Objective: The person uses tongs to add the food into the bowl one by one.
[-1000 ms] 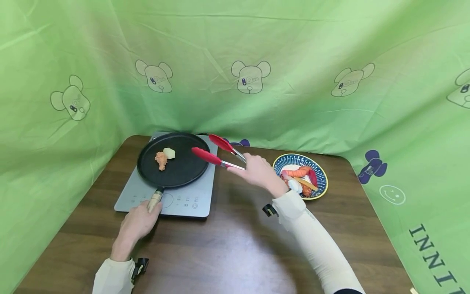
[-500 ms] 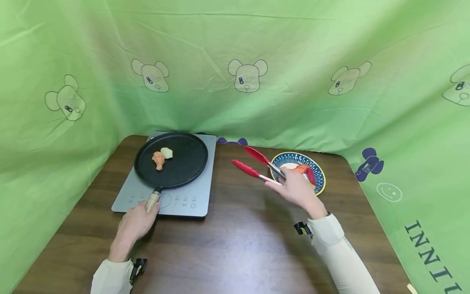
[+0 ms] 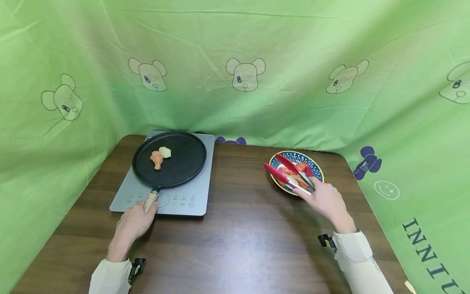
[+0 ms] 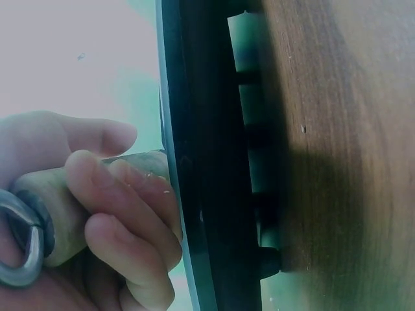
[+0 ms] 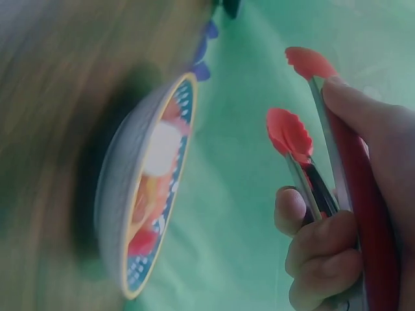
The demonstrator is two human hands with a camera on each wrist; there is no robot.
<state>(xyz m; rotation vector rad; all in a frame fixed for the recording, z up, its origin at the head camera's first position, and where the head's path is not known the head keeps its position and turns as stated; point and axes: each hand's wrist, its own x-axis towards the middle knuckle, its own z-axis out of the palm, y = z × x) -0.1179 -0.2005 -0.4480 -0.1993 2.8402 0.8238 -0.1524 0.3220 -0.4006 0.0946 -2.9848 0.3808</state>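
My left hand point(image 3: 136, 220) grips the wooden handle point(image 3: 150, 200) of a black frying pan point(image 3: 180, 163); in the left wrist view its fingers point(image 4: 123, 214) curl round that handle, which ends in a metal ring point(image 4: 29, 249). A fried chicken drumstick point(image 3: 156, 159) and a pale cut piece point(image 3: 165, 152) lie in the pan. My right hand point(image 3: 327, 200) holds red-tipped tongs point(image 3: 290, 173) over a blue patterned bowl point(image 3: 318, 173) of several food pieces. The tongs' arms are spread apart with nothing between them; in the right wrist view, the bowl point(image 5: 110, 194) stands apart from their tips.
The pan sits on a grey induction cooker point(image 3: 194, 206) at the table's back left. Brown wooden table point(image 3: 235, 237) lies between cooker and bowl. A green printed curtain point(image 3: 202, 98) hangs behind the table and along both sides.
My right hand has carried the spread tongs from near the pan's right edge rightward, to above the bowl. The left hand keeps its grip on the pan handle.
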